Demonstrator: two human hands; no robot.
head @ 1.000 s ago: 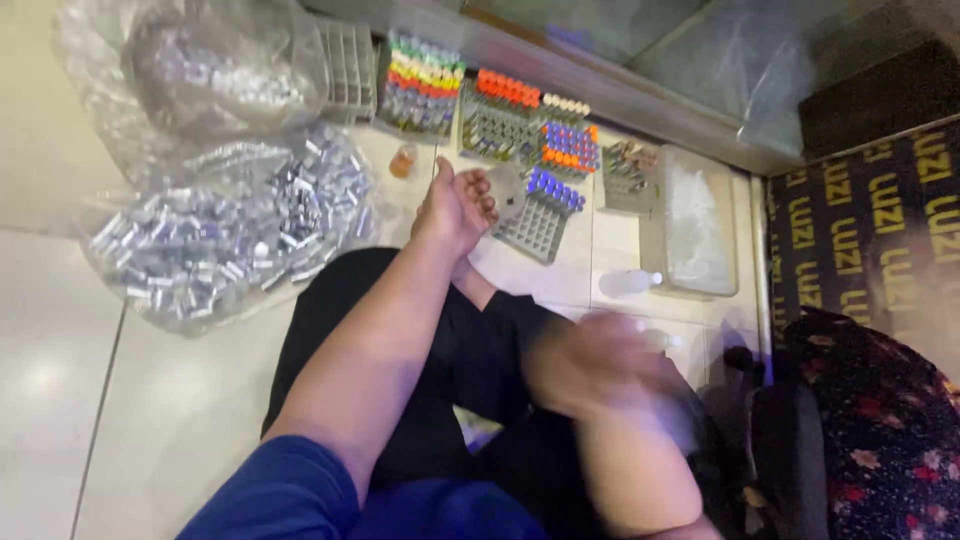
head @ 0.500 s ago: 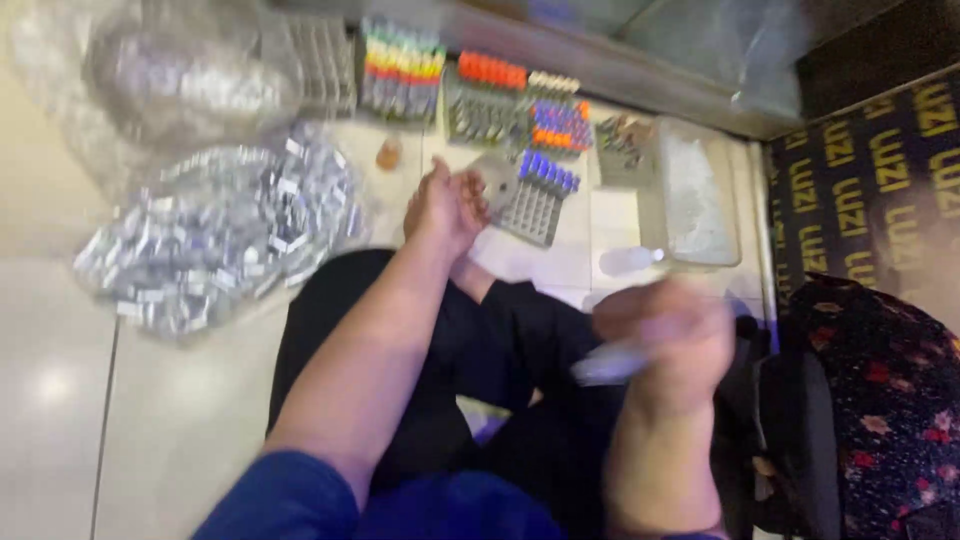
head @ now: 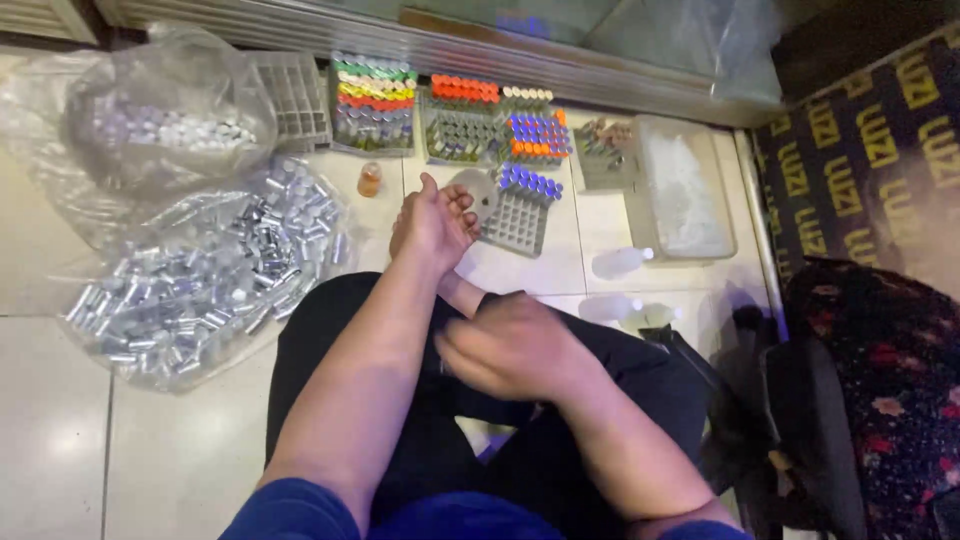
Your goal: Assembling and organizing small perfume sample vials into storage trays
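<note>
Left hand (head: 432,222) half-curled just beside grey vial tray (head: 517,215) on floor, grip unclear; right hand (head: 512,347) blurred, cannot tell; probably light, stiff, best gripped by rim.

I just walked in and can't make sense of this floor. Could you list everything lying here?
bag of loose vials: one, clear with silvery tubes, floor at left
second bag: one, clear, upper left
capped vial trays: several, many-coloured caps, along the wall
grey tray: one, blue caps on its far row, by the left hand
amber bottle: one, beside the trays
clear box: one, right
left hand: open, near the grey tray
right hand: blurred, over the lap
</note>
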